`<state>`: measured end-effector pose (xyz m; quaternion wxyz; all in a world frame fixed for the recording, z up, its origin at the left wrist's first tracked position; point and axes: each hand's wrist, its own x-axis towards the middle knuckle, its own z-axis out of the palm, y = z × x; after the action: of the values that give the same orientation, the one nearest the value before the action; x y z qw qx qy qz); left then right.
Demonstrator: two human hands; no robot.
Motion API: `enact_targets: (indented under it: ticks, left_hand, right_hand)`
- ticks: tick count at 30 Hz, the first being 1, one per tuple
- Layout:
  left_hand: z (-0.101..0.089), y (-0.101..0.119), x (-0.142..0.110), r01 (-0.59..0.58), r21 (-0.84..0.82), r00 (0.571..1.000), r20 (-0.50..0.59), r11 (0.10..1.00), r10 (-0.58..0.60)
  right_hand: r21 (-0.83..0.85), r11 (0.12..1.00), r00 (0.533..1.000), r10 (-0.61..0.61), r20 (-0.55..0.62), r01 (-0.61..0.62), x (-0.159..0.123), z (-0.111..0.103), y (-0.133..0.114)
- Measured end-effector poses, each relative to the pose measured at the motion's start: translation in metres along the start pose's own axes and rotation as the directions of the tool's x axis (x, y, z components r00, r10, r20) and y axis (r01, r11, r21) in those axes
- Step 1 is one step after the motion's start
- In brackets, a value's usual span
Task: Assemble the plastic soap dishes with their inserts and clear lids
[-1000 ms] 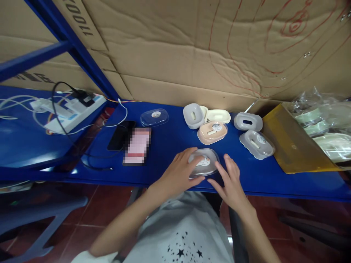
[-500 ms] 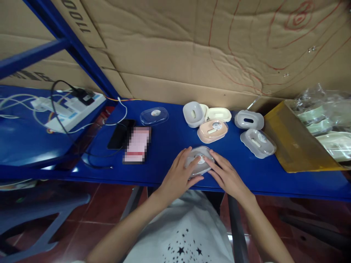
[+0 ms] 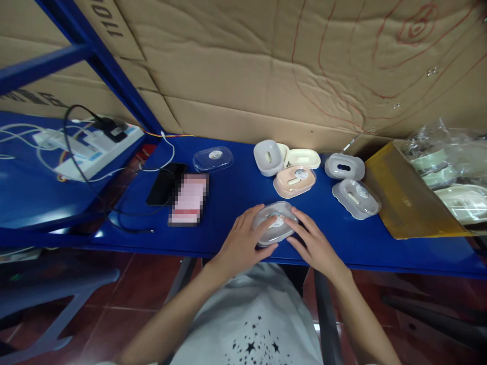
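Observation:
A grey soap dish with a clear lid and a round sticker (image 3: 280, 209) lies near the table's front edge, between my two hands. My left hand (image 3: 245, 235) grips its left side, thumb along the near edge and a finger across the lid. From the right, my right hand (image 3: 310, 235) holds it, fingertips on the lid and rim. Beyond them sit a lidded pink soap dish (image 3: 286, 188), a grey tray (image 3: 262, 163) and a cream dish (image 3: 304, 158). To the right are a lidded grey soap dish (image 3: 355, 200) and another grey piece with a dark slot (image 3: 344, 165).
A loose clear lid (image 3: 207, 161) lies at the back left. Two phones, one dark (image 3: 162, 188) and one with a blurred screen (image 3: 189, 200), lie left of my hands. A power strip (image 3: 102, 152) trails cables. At right stands a carton (image 3: 411, 203) of plastic-wrapped dishes.
Both hands stay on the grey soap dish with nearly the same hold. The view has shifted slightly; the other things on the table keep their places.

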<state>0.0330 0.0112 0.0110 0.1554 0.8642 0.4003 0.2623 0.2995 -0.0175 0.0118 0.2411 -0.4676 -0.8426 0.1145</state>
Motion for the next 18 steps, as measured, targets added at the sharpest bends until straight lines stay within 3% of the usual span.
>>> enact_targets:
  ticks: [8,14,18]
  left_hand:
    - [-0.0035,-0.0036,0.0003,-0.037,-0.075,0.999,0.005,0.997,0.038]
    - [-0.0026,-0.0031,0.0004,-0.052,-0.038,0.998,0.037,0.998,0.054]
    - [-0.0043,-0.0031,-0.0019,-0.077,-0.022,0.997,0.002,0.997,0.077]
  right_hand:
    - [-0.064,0.998,0.990,-0.029,-0.139,0.020,-0.0074,0.0039,-0.0013]
    - [-0.168,0.984,0.991,-0.083,-0.102,0.065,-0.0030,0.0039,-0.0025]
    - [-0.181,0.983,0.992,-0.061,-0.107,0.041,-0.0037,0.0011,-0.0047]
